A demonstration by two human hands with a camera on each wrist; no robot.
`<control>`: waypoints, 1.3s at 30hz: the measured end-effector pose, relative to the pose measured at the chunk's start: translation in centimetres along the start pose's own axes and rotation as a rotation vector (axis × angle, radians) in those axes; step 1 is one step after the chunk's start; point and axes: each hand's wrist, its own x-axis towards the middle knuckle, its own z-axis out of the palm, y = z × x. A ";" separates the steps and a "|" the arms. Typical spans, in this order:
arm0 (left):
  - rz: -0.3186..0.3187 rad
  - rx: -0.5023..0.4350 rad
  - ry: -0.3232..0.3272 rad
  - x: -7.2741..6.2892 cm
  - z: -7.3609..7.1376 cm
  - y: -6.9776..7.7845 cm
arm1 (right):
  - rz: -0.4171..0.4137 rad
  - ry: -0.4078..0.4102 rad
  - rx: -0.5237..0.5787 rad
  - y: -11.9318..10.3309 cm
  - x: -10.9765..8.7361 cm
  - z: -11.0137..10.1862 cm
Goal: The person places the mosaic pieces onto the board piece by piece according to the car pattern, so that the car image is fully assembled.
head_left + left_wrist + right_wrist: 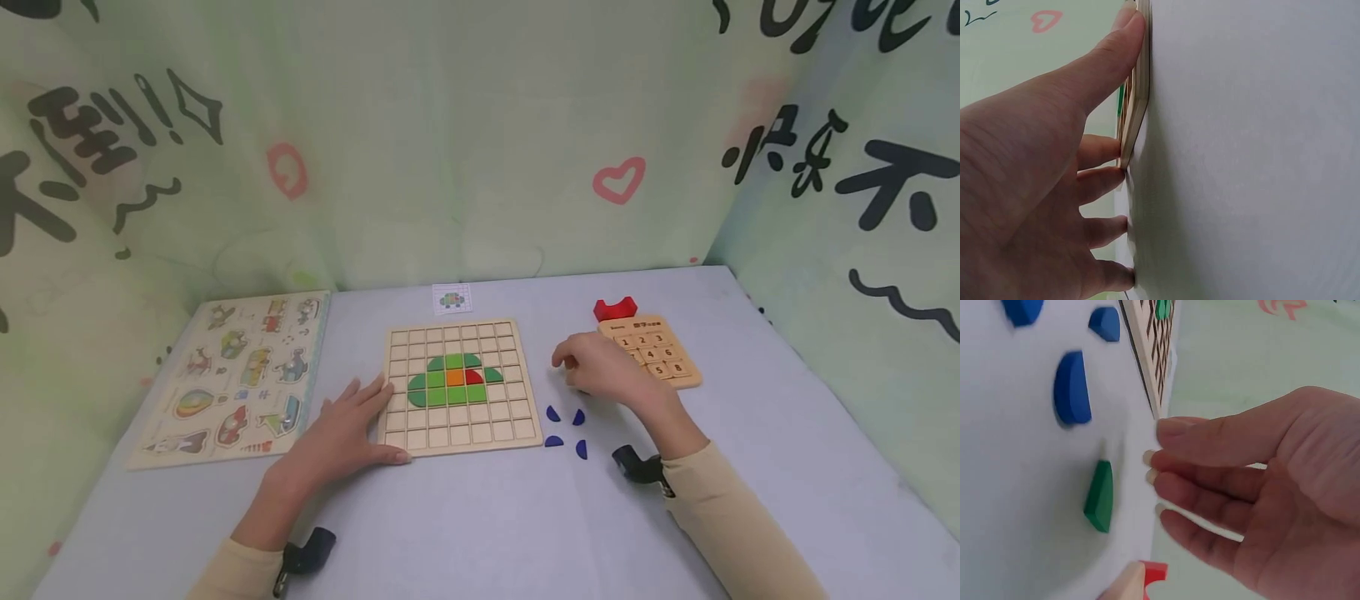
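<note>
My left hand [341,433] is spread at the left side of a wooden grid board [502,425], with its thumb along the near edge. In the left wrist view, the thumb [1110,59] and two fingers touch the board's rim. Green, orange and red pieces [455,379] form a pattern in the grid. My right hand [603,367] hovers right of the board, its fingers loosely bent and nothing between them. Below it, the right wrist view shows a green piece [1100,497] on the white cloth. Several blue rounded pieces [553,442] lie nearer me.
A wooden number board [678,371] lies by my right hand, with red pieces [615,309] behind it. A small pattern card [452,298] lies beyond the grid board. At left is a large picture board [225,375]. A printed curtain [465,150] encloses the table.
</note>
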 end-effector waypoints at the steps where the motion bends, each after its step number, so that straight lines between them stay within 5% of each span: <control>1: -0.001 0.002 0.000 0.0 0.0 0.0 | 0.019 -0.015 -0.003 0.2 -0.1 -0.2; 6: -0.001 0.006 0.003 0.0 0.0 0.0 | 0.105 -0.096 -0.038 0.8 -0.6 -0.6; 17: 0.002 0.007 0.001 0.2 0.4 -0.3 | 0.116 -0.129 -0.068 1.0 -1.3 -1.4; 25: 0.015 0.011 0.007 0.2 0.2 -0.5 | 0.176 -0.236 -0.144 1.4 -2.7 -1.7; 39: 0.011 0.004 0.002 0.0 0.0 -0.1 | 0.022 -0.172 0.002 2.5 -2.1 -1.1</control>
